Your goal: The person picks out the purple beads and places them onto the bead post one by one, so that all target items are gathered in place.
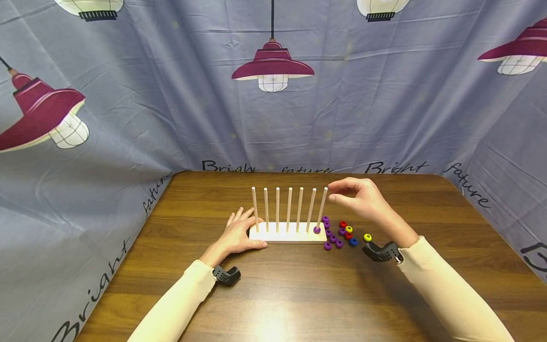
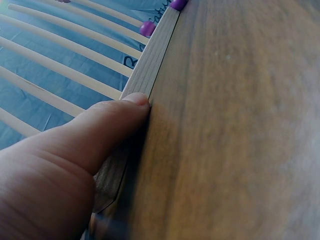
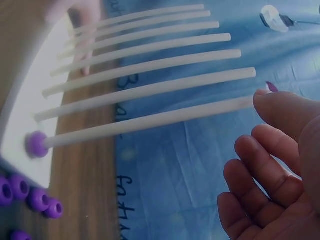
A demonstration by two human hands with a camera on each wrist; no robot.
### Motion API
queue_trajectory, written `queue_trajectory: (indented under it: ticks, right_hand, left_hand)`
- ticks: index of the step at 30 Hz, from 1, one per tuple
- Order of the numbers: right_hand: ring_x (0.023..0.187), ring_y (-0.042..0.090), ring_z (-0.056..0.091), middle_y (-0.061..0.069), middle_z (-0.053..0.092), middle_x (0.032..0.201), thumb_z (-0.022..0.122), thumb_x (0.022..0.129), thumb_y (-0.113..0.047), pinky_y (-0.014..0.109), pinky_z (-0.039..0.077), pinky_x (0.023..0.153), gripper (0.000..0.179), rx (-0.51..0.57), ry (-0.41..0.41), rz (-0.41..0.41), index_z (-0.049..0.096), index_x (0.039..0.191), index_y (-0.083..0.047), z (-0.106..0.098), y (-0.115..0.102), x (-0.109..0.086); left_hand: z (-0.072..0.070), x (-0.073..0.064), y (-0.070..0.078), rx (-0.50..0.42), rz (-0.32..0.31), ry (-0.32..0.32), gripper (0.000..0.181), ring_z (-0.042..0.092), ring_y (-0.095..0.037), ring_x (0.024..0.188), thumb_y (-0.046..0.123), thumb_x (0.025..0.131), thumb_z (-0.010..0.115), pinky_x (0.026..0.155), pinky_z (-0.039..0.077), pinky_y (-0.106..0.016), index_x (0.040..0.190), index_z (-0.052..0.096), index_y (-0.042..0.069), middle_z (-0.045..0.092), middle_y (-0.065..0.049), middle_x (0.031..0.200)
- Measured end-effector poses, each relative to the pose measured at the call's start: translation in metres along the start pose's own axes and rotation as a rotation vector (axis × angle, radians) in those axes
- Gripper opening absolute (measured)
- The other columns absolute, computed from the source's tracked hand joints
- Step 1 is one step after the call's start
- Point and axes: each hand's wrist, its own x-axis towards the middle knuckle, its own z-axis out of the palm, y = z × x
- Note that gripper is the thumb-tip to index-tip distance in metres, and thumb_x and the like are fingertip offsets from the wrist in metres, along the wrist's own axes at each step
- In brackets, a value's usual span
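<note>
A pale wooden peg rack [image 1: 287, 233] with several upright pegs stands on the table. My left hand [image 1: 239, 233] grips its left end, the thumb [image 2: 117, 117] along the front edge and a finger at the back. One purple bead [image 1: 316, 230] sits low on the rightmost peg [image 3: 150, 122]. Beside the top of that peg is my right hand [image 1: 358, 194], its fingers loosely curved and no bead visible in them. In the right wrist view the thumb [image 3: 290, 110] lies right at the peg's tip, and the palm shows bare.
Several loose purple beads [image 1: 333, 239] lie against the rack's right end. Next to them are red beads [image 1: 343, 224], yellow beads [image 1: 367, 237] and a blue bead [image 1: 353, 242]. The brown table [image 1: 273, 294] ends at a printed curtain [image 1: 273, 128] behind.
</note>
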Motion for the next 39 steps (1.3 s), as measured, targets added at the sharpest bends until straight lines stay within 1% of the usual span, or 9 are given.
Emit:
queue_trajectory:
  ticks: [7, 10, 14, 17, 25, 29, 32, 39]
  right_hand:
    - [0.081, -0.010, 0.062, 0.020, 0.077, 0.103, 0.078, 0.088, -0.007, 0.011, 0.053, 0.072, 0.022, 0.030, -0.010, 0.034, 0.076, 0.108, 0.001, 0.001, 0.012, -0.015]
    - [0.080, -0.008, 0.064, 0.021, 0.077, 0.102, 0.077, 0.088, -0.007, 0.012, 0.054, 0.070, 0.023, 0.043, -0.018, 0.052, 0.075, 0.109, 0.002, 0.002, 0.018, -0.023]
    - [0.078, -0.005, 0.064, 0.018, 0.078, 0.097, 0.077, 0.087, -0.006, 0.014, 0.054, 0.069, 0.022, 0.047, -0.019, 0.054, 0.076, 0.108, 0.001, 0.006, 0.026, -0.034]
    - [0.078, -0.005, 0.064, 0.016, 0.078, 0.094, 0.078, 0.087, -0.005, 0.015, 0.054, 0.068, 0.021, 0.042, -0.021, 0.048, 0.076, 0.106, 0.001, 0.010, 0.030, -0.043]
    - [0.078, -0.006, 0.063, 0.017, 0.078, 0.095, 0.078, 0.087, -0.005, 0.017, 0.053, 0.067, 0.021, 0.057, -0.038, 0.098, 0.076, 0.106, 0.003, 0.019, 0.045, -0.067]
    - [0.077, -0.006, 0.063, 0.019, 0.078, 0.097, 0.078, 0.086, -0.005, 0.018, 0.054, 0.064, 0.021, 0.063, -0.041, 0.101, 0.076, 0.106, 0.003, 0.022, 0.053, -0.079]
    - [0.076, -0.006, 0.062, 0.016, 0.078, 0.094, 0.078, 0.086, -0.005, 0.018, 0.053, 0.064, 0.021, 0.048, -0.043, 0.102, 0.076, 0.105, 0.002, 0.023, 0.057, -0.087]
    - [0.074, -0.006, 0.061, 0.012, 0.077, 0.090, 0.079, 0.084, -0.003, 0.018, 0.053, 0.061, 0.018, 0.053, -0.041, 0.121, 0.076, 0.102, 0.002, 0.026, 0.063, -0.100]
  left_hand:
    - [0.000, 0.000, 0.001, -0.004, 0.004, 0.005, 0.066, 0.017, -0.050, 0.155, 0.047, 0.073, 0.086, 0.125, 0.008, -0.067, 0.130, 0.067, 0.018, 0.036, -0.023, 0.163]
    - [-0.001, 0.000, 0.001, -0.004, 0.003, 0.007, 0.067, 0.017, -0.050, 0.155, 0.046, 0.073, 0.086, 0.125, 0.008, -0.067, 0.130, 0.067, 0.018, 0.036, -0.023, 0.163]
    - [-0.001, 0.000, 0.001, 0.001, 0.001, 0.005, 0.067, 0.017, -0.050, 0.156, 0.046, 0.073, 0.086, 0.126, 0.007, -0.066, 0.131, 0.067, 0.018, 0.035, -0.022, 0.163]
    - [0.000, -0.001, 0.000, 0.002, 0.000, 0.005, 0.067, 0.017, -0.050, 0.156, 0.046, 0.073, 0.086, 0.126, 0.007, -0.066, 0.131, 0.067, 0.018, 0.035, -0.023, 0.163]
    - [0.000, 0.000, 0.000, 0.007, -0.002, 0.003, 0.068, 0.016, -0.049, 0.156, 0.047, 0.074, 0.085, 0.126, 0.007, -0.066, 0.132, 0.066, 0.018, 0.035, -0.022, 0.163]
    - [0.000, 0.000, 0.001, 0.007, -0.002, 0.000, 0.068, 0.016, -0.049, 0.156, 0.047, 0.074, 0.085, 0.126, 0.007, -0.066, 0.132, 0.066, 0.018, 0.035, -0.022, 0.164]
    - [0.000, 0.000, 0.002, 0.003, -0.002, 0.000, 0.067, 0.016, -0.049, 0.156, 0.047, 0.074, 0.086, 0.125, 0.007, -0.067, 0.132, 0.066, 0.018, 0.035, -0.022, 0.163]
    - [-0.002, 0.000, 0.003, 0.007, -0.006, 0.000, 0.067, 0.016, -0.050, 0.156, 0.046, 0.074, 0.086, 0.125, 0.007, -0.067, 0.131, 0.066, 0.018, 0.035, -0.022, 0.163]
